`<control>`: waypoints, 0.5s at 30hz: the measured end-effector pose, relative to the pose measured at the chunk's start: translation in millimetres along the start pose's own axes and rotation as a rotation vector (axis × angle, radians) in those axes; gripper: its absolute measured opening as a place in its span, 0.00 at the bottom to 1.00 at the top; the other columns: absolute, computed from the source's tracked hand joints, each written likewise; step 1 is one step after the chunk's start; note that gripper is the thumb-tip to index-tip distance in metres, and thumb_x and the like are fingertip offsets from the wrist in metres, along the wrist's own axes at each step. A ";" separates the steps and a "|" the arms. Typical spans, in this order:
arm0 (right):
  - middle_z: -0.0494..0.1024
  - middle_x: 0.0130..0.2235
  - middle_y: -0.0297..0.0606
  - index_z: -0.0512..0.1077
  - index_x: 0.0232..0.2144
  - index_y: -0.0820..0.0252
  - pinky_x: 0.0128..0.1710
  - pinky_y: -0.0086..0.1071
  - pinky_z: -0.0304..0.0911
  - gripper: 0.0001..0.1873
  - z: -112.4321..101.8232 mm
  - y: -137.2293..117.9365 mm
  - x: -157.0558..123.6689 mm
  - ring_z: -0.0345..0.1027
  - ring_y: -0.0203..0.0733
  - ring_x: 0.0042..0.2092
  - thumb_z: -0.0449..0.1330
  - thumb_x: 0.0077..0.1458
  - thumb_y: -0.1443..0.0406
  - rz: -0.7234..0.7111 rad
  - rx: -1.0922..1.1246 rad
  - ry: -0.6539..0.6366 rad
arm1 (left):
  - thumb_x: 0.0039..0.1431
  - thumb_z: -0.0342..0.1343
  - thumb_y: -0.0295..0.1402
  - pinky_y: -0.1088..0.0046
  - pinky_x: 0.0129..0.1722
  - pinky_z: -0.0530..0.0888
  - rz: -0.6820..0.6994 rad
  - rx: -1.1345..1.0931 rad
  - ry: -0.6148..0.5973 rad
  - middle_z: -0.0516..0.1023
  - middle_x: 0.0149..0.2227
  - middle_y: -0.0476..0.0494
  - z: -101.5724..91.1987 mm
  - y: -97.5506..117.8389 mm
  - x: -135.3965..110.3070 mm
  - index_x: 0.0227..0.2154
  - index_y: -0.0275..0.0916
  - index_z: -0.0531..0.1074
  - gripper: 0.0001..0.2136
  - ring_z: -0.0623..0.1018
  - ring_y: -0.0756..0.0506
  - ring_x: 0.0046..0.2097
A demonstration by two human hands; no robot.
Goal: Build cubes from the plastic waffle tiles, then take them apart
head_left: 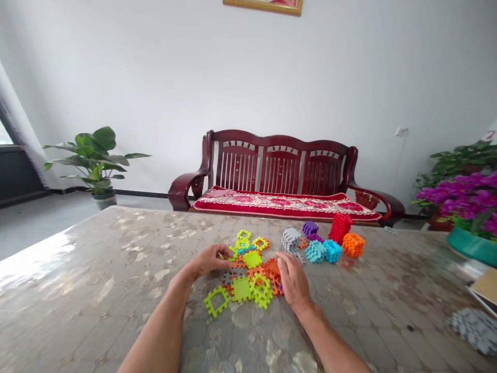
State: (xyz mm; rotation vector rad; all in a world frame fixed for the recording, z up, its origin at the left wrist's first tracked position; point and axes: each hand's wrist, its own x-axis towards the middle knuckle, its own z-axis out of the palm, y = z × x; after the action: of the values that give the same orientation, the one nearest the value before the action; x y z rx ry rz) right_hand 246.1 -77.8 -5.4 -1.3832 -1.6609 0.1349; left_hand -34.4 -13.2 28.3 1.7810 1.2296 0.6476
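View: head camera, looking forward over a patterned table (128,259).
Loose pieces (252,260): flat, toothed, overlapping in a pile at lower centre of the frame, between the two hands; mostly yellow-green and orange, some grey and blue.
Left hand (213,259): at the left edge of the pile, fingers curled in toward it; fingertips partly hidden, so whether they grasp a piece or merely rest there I cannot make out.
Right hand (294,277): at the right edge, thumb beside an orange piece (273,266); the other fingers are mostly out of sight, grip not determinable.
Green frame (217,301): lies flat at the near left of the pile, clear of both hands.
Stacks: right of centre, beyond the right hand; grey stack (291,241), purple stack (310,228), two light blue stacks (324,251), red stack (340,228), orange stack (353,245).
Grey pieces (473,330): bunched at lower right of the frame.
Step in hand (judged): both hands working among the loose pieces.
Next move calls for (judged): a fingertip pinch on one toothed edge, without dragging overlapping neighbours.
Background: wooden bench (238,160), upper centre.
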 end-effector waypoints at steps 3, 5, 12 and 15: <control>0.78 0.45 0.41 0.76 0.42 0.57 0.55 0.41 0.60 0.21 1.1 0.4 -0.5 0.68 0.44 0.49 0.45 0.65 0.57 -0.013 0.025 -0.001 | 0.35 0.65 0.37 0.77 0.29 0.64 -0.022 0.103 -0.129 0.72 0.28 0.54 -0.2 5.9 -0.8 0.34 0.36 0.73 0.19 0.69 0.51 0.30; 0.78 0.45 0.41 0.76 0.41 0.57 0.55 0.41 0.60 0.22 2.3 1.1 -0.4 0.68 0.44 0.49 0.44 0.65 0.57 -0.005 0.042 -0.005 | 0.34 0.65 0.34 0.77 0.31 0.65 -0.036 0.193 -0.177 0.73 0.30 0.55 -0.6 8.3 -0.1 0.37 0.38 0.73 0.21 0.70 0.50 0.32; 0.78 0.45 0.42 0.76 0.40 0.58 0.56 0.41 0.59 0.22 3.4 3.4 -0.4 0.68 0.44 0.50 0.45 0.65 0.56 0.018 0.072 -0.045 | 0.33 0.65 0.30 0.76 0.33 0.67 -0.069 0.539 -0.221 0.76 0.40 0.51 3.1 15.5 1.4 0.46 0.45 0.71 0.30 0.74 0.46 0.38; 0.78 0.45 0.42 0.77 0.39 0.57 0.55 0.41 0.60 0.21 3.7 2.4 -0.4 0.69 0.44 0.49 0.45 0.65 0.56 0.021 0.082 -0.048 | 0.34 0.64 0.30 0.77 0.32 0.66 -0.110 0.525 -0.236 0.77 0.37 0.54 5.0 19.3 -0.1 0.48 0.47 0.71 0.30 0.74 0.47 0.37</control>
State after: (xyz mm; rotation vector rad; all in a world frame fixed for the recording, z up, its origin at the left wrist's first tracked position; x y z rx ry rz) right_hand 245.3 -75.6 -9.1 -1.3453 -1.6618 0.2475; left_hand -21.3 -18.0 42.6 2.1189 1.4022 0.0386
